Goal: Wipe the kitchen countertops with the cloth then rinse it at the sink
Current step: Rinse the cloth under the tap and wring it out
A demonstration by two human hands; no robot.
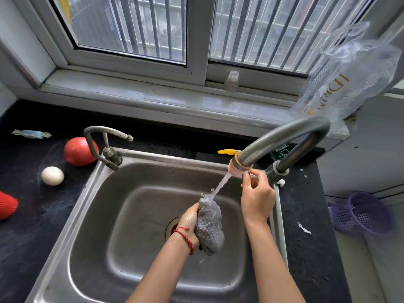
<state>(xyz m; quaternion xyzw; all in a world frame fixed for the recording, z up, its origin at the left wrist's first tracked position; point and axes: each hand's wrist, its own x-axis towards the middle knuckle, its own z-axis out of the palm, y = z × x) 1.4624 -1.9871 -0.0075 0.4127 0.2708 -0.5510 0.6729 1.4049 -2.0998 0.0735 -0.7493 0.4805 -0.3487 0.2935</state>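
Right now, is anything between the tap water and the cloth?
Nothing visible. The stream from the tap falls straight onto the top of the cloth, held by the left hand over the sink. The right hand is beside the spout, clear of the stream.

Your sink (91, 215): brushed steel, dull sheen, water-spotted. Your big tap (284, 136): grey metal, matt; pinkish plastic nozzle (239, 168). Cloth (209, 226) in your left hand (189, 221): grey, knobbly weave, soaked. Countertop (26, 237) left: dark speckled stone, matt. Egg (52, 176): smooth, matt white. Far right bag (349, 68): clear crinkled plastic, glossy. Basket (363, 213): purple perforated plastic.
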